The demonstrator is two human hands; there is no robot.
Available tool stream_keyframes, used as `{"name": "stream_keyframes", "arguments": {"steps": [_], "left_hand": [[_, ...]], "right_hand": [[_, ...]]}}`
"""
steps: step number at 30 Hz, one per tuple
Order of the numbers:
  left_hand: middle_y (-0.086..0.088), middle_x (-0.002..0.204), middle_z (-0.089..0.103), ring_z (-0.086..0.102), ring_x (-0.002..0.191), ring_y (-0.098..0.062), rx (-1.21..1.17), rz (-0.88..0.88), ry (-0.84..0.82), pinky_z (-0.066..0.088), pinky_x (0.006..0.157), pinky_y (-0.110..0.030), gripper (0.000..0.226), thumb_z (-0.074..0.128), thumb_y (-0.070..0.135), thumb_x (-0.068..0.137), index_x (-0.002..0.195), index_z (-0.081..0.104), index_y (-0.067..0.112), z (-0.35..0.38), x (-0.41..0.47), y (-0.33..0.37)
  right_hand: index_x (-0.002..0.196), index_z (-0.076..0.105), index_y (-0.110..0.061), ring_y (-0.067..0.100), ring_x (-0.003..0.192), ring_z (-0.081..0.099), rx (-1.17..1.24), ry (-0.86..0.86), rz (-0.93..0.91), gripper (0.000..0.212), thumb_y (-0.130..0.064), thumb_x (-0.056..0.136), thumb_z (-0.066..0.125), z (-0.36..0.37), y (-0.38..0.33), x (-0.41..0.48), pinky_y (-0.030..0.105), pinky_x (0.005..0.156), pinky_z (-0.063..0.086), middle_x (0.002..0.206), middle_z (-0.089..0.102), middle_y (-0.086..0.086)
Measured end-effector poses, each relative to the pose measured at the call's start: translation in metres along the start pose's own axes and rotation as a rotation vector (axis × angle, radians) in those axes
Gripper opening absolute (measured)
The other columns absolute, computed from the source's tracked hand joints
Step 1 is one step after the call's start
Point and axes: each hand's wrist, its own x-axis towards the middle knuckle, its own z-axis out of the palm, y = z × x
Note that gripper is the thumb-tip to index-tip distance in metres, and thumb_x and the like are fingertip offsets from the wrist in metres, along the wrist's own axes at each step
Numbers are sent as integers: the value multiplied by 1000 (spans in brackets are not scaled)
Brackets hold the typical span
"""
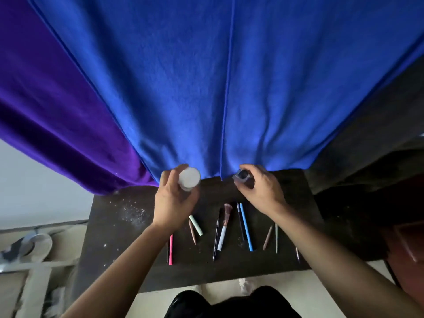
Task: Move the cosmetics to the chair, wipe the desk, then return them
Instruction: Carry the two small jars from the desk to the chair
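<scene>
A dark desk (114,244) stands below me against hanging cloth. My left hand (173,200) grips a white round-lidded jar (189,177) near the desk's far edge. My right hand (261,189) holds a small dark clear-sided jar (242,176) beside it. Lying in a row on the desk are a pink pencil (170,250), a pale green stick (196,225), a brown pencil (192,231), a makeup brush (224,226) with a white handle, a blue pencil (246,227) and several more thin pencils (268,237).
White powder specks (134,213) are scattered on the desk's left part. A blue cloth (229,88) and a purple cloth (57,99) hang behind the desk. A shoe (32,247) lies on the floor at left. A reddish chair (406,244) stands at right.
</scene>
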Motion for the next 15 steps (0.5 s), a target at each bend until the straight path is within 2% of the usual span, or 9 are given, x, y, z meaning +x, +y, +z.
{"name": "stream_keyframes", "arguments": {"steps": [3,5,7,11,13,15], "left_hand": [[20,116,51,58,101,-5,-62,137,-9,52,79,-27,52,78,36,77,123,54,35,-8,-3,18],[23,114,52,62,100,-14,-123,201,-73,54,79,-34,52,73,42,77,124,51,36,-5,-9,27],[21,113,55,63,103,-16,-184,259,-162,55,83,-41,53,72,46,76,124,49,36,5,-21,42],[18,113,59,63,109,-14,-327,356,-353,53,92,-43,55,75,44,76,124,49,37,34,-65,96],[9,117,63,64,111,-17,-401,419,-446,53,92,-46,54,76,42,77,125,52,35,48,-94,132],[7,118,64,64,111,-16,-445,505,-515,53,93,-45,54,76,41,77,126,53,35,60,-128,171]], "right_hand": [[117,67,-24,18,90,68,33,137,84,40,-32,80,80,-32,-9,-33,37,82,56,106,68,-4],[119,67,-25,16,87,68,38,245,156,42,-29,79,80,-48,-12,-72,37,82,57,106,67,-5],[123,67,-24,12,86,68,51,368,244,45,-27,80,81,-62,-14,-120,33,81,57,107,67,-5],[126,64,-28,5,91,65,29,508,481,46,-34,83,78,-100,-11,-224,29,82,57,112,66,-10],[127,63,-30,5,95,64,-15,605,536,44,-36,85,76,-127,-9,-278,29,81,57,113,66,-12],[126,63,-31,4,96,63,-68,741,587,43,-39,86,75,-155,-9,-331,26,77,56,111,64,-15]]}}
